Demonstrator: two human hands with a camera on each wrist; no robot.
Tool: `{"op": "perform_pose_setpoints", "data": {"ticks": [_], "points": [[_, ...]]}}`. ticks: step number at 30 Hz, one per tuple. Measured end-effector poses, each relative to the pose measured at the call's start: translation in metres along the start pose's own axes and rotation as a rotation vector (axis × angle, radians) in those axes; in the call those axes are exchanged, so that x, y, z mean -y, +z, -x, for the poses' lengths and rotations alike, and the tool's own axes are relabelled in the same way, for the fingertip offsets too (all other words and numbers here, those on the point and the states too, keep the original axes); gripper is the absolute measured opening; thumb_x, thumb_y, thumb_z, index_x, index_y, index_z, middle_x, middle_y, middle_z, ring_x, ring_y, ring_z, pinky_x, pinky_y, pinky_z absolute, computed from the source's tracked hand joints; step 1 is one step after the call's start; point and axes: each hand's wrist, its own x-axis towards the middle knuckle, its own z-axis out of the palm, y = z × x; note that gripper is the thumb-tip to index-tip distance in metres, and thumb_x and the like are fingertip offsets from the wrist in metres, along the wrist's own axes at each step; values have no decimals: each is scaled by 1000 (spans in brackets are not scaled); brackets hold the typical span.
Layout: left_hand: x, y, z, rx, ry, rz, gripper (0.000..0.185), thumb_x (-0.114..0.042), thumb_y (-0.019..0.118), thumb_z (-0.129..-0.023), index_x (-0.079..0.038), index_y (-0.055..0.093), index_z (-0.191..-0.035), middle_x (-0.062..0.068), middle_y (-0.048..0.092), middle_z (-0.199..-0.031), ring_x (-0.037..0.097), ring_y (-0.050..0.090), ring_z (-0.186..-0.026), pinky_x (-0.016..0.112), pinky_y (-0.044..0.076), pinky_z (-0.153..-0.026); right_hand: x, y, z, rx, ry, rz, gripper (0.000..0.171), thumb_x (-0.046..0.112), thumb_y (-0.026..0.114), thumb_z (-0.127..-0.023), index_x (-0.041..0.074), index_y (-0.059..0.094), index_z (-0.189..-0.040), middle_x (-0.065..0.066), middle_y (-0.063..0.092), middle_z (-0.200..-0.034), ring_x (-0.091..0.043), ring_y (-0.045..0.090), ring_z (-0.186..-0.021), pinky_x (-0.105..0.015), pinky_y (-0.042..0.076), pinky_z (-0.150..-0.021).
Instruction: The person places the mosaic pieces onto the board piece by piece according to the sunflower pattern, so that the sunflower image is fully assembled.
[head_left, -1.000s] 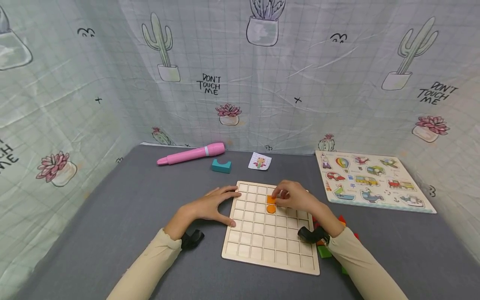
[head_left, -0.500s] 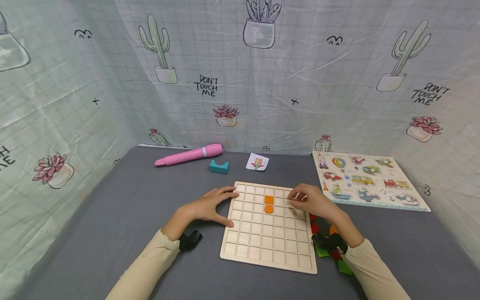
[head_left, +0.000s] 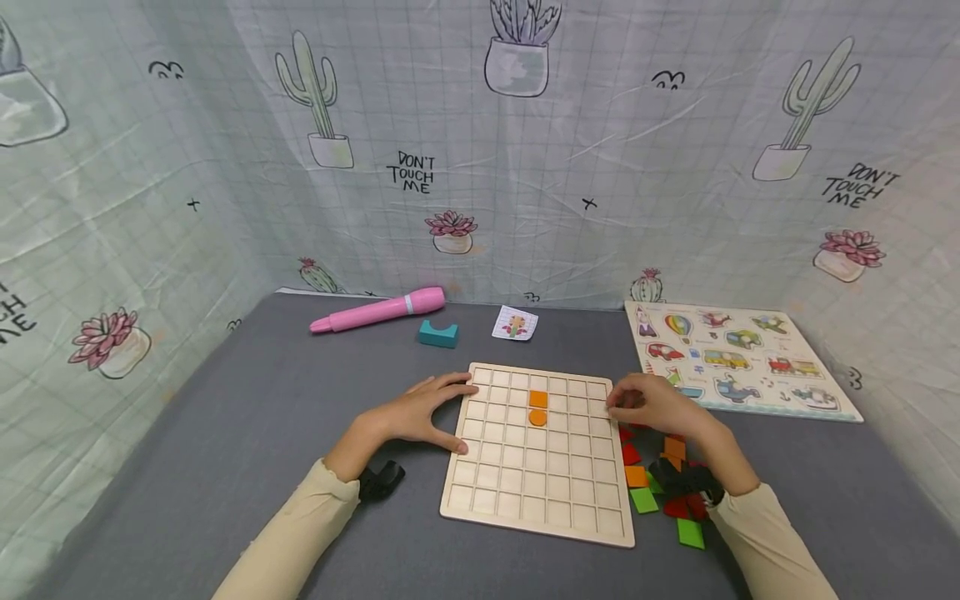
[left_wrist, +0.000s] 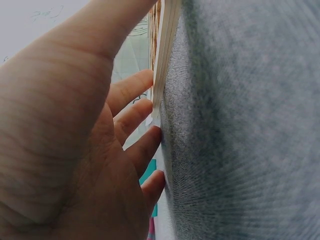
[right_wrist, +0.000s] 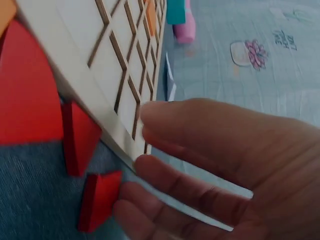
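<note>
Loose flat green, orange, red tiles point(head_left: 643, 501) right of pale wooden grid board point(head_left: 534, 485). Left hand point(head_left: 412, 414) spread, gripping nothing, touching left edge; should brace. Orange disc point(head_left: 537, 417), orange square point(head_left: 538, 399) on far half. Right hand point(head_left: 660, 408) loosely curled, seemingly empty, by far-right edge; best pinch tiles edgewise.

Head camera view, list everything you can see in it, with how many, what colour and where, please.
Wooden grid board: 1, pale wood, table centre
Orange square: 1, orange, on the board
Orange disc: 1, orange, just nearer than the square
Loose pieces: several, partly hidden, red, orange, green, right of the board
Teal block: 1, teal, beyond the board
Pink stick: 1, pink, back left
Small card: 1, white, flower picture, back middle
Picture board: 1, cream, multicoloured pictures, back right
Table: 1, dark grey, underneath
Cloth: pale, cactus-printed, around
Wrist devices: 2, black, at the wrists
Sleeves: 2, beige, foreground
Left hand: 1, board's left edge
Right hand: 1, board's far right corner
</note>
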Motion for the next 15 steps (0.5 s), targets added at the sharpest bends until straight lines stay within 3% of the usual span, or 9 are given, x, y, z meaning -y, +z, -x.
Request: {"op": "perform_pose_setpoints", "data": {"ticks": [10, 15], "points": [[-2, -1, 0, 12, -15, 7, 88, -46, 80, -78, -16, 39, -150, 8, 23, -160, 38, 20, -145, 61, 14, -116, -6, -8, 7, 76, 53, -24, 14, -2, 72, -81, -4, 67, -94, -9, 65, -85, -14, 56, -71, -25, 49, -60], [1, 0, -1, 13, -16, 3, 87, -47, 79, -79, -17, 39, -150, 7, 22, -160, 37, 19, -146, 61, 14, -116, -6, -8, 8, 63, 47, -6, 15, -4, 72, -79, -4, 68, -93, -10, 65, -86, -15, 56, -72, -26, 50, -61]]}}
